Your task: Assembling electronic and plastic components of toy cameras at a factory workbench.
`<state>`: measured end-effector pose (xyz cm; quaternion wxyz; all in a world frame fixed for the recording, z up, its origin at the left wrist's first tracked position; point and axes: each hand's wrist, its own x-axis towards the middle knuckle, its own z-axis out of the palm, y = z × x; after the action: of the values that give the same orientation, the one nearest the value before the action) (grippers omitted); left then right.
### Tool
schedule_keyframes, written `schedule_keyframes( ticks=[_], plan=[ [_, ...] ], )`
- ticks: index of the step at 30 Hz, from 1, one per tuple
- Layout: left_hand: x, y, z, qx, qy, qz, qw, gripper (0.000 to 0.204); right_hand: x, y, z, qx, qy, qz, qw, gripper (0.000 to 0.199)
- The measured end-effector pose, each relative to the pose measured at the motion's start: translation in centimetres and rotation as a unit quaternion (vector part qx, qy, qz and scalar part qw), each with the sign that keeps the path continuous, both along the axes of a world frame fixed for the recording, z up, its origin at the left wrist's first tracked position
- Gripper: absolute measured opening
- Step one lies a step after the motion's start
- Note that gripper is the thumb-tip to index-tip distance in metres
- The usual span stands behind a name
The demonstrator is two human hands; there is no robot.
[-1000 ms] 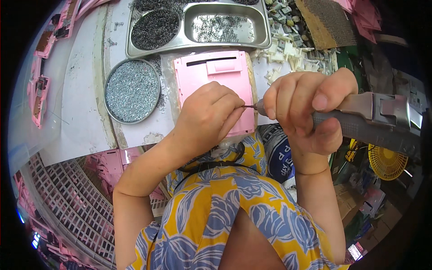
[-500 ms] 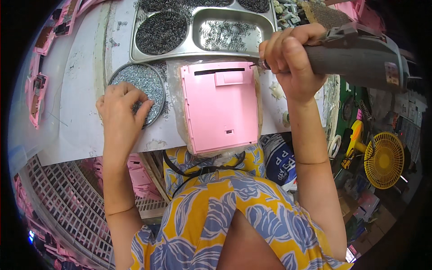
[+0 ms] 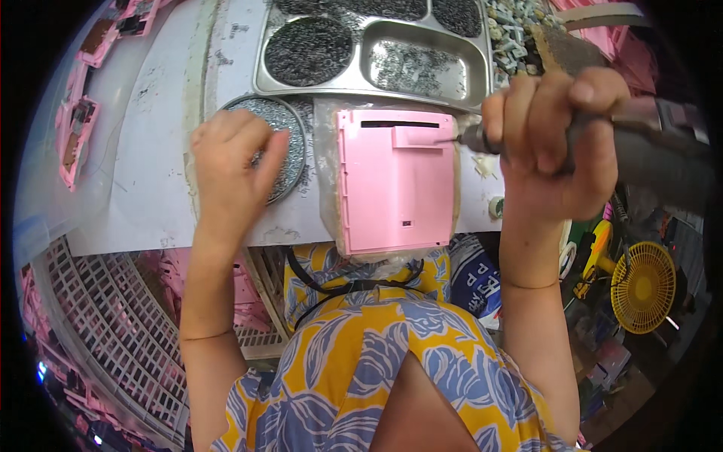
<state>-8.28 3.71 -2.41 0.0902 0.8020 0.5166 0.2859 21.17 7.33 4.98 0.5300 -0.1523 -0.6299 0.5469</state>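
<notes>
The right hand (image 3: 553, 124) has its fingers wrapped tight round a grey, cylindrical power screwdriver (image 3: 640, 143), long axis level, bit pointing left onto the flat pink plastic panel (image 3: 395, 181) on the white worktop (image 3: 151, 173). The left hand (image 3: 230, 169), fingers bunched together, dips into a round metal dish of small glittering screws (image 3: 290, 139).

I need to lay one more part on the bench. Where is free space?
Bare white table lies left of the round screw dish, before the pink parts. Crowded: the steel tray behind and the pink panel at centre.

Pink panel (image 3: 395, 184), grey screwdriver (image 3: 640, 143)
</notes>
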Motion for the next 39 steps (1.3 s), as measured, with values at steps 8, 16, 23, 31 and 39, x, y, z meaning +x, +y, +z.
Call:
schedule_keyframes(
  ticks=[8,16,23,31,39],
  plan=[
    [4.4,-2.7,0.9,-0.007,-0.114,-0.098,0.989,0.013,-4.5,-3.4,2.0,-0.081,-0.020,0.013,0.996,0.031],
    [4.3,-2.7,1.3,-0.001,-0.129,-0.114,0.985,0.014,-6.8,-3.7,1.8,-0.107,-0.024,-0.001,0.994,0.028],
    [3.9,-2.6,1.1,0.012,-0.109,-0.112,0.988,0.015,-7.4,-3.8,1.7,-0.114,-0.031,-0.009,0.993,0.028],
    [1.4,-1.2,-0.3,0.054,-0.162,-0.043,0.984,0.015,-7.1,-0.2,-1.2,-0.016,-0.018,0.006,1.000,0.014],
    [-0.2,-1.5,-0.6,-0.097,-0.245,-0.037,0.964,0.020,-8.2,3.1,-4.7,-0.009,0.021,-0.013,1.000,0.010]
  ],
)
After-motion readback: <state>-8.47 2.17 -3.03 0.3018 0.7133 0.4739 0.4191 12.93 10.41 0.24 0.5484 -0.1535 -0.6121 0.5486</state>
